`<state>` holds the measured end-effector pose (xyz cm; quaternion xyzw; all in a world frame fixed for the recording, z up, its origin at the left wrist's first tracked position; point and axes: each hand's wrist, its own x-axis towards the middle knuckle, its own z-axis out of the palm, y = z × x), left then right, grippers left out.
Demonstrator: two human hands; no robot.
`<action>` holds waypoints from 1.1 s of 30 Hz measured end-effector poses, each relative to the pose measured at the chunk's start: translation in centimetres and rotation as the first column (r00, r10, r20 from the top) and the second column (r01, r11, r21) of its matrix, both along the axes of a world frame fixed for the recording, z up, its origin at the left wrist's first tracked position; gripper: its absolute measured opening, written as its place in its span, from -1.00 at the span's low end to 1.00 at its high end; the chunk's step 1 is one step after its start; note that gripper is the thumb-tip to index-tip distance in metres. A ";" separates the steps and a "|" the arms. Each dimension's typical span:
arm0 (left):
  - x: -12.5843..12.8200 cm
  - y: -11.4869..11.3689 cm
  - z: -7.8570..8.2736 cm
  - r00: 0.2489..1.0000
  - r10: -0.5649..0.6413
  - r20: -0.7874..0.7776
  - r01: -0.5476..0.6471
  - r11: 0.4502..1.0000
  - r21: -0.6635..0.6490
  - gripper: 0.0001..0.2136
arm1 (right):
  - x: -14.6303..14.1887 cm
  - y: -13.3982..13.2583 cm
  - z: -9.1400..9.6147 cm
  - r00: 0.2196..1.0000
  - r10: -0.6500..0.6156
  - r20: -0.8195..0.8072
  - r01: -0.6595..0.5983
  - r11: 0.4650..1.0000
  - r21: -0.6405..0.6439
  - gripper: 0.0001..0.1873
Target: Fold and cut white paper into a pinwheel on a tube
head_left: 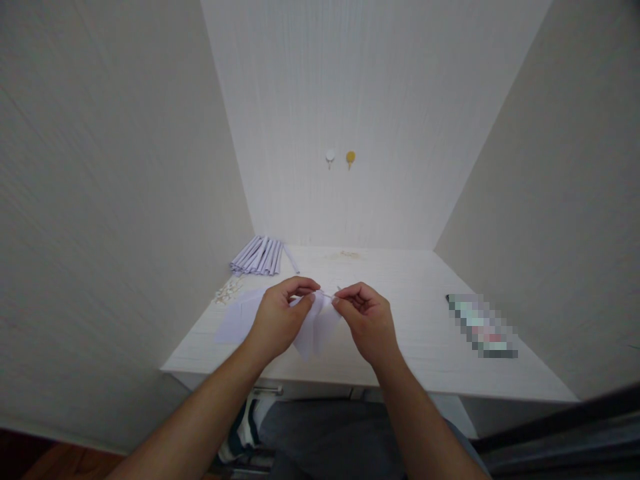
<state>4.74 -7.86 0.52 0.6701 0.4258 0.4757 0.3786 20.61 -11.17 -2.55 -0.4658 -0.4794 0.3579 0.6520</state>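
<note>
My left hand [283, 317] pinches the upper edge of a thin white sheet of paper [314, 337] between thumb and fingers. The sheet hangs slanted, in soft folds, over the table's front part. Close by on the right, my right hand [369, 321] is closed at the other end of that edge, thumb against fingertips. A narrow strip, seemingly the paper's edge rolled tight, spans the gap between both hands. A thin pointed tip shows above the right fingertips; its kind is too small to tell. Flat white sheets [235, 321] lie left of my left hand.
Rolled paper tubes [257, 256] are piled at the back left, with a single tube [291, 259] beside them. Small whitish bits [229, 291] lie at the left edge. A blurred-out flat object [483, 327] is on the right. Walls enclose the white table [415, 360].
</note>
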 end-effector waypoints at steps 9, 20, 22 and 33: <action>-0.3 -0.1 0.6 0.999 -0.047 0.004 0.047 0.998 0.043 -0.91 | 0.0 -0.2 0.4 1.000 -0.013 0.006 0.013 1.000 -0.003 -0.93; -0.7 0.3 0.5 0.996 -0.092 0.014 0.091 0.995 0.031 -0.90 | 0.1 -0.2 0.4 1.000 0.007 0.024 -0.007 1.000 0.013 -0.93; -0.7 0.2 0.5 0.994 -0.103 0.029 0.102 0.995 0.016 -0.90 | 0.1 -0.2 0.4 1.000 0.005 0.018 -0.005 1.000 0.011 -0.93; -1.0 0.4 0.4 0.972 -0.172 0.159 0.185 0.980 -0.069 -0.83 | 0.0 -0.3 0.6 0.999 0.027 -0.023 -0.027 1.000 0.005 -0.93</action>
